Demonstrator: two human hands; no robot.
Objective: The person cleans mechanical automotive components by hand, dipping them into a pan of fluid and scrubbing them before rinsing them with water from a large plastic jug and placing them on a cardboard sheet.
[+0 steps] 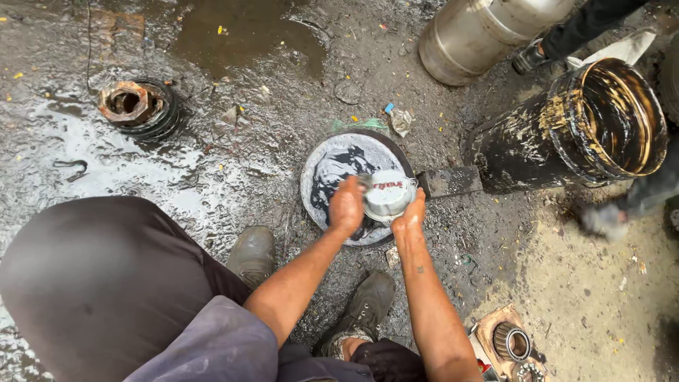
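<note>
My knee fills lower left; my left hand and right hand grip a grey metal cap over the round pan at centre. Black drum crowds its right edge, rusty hub upper left. Wet oily ground, open room left.

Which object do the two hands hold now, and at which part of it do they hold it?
A round grey metal cap, over the shallow pan. The left hand grips its left side, the right hand its lower right edge.
</note>
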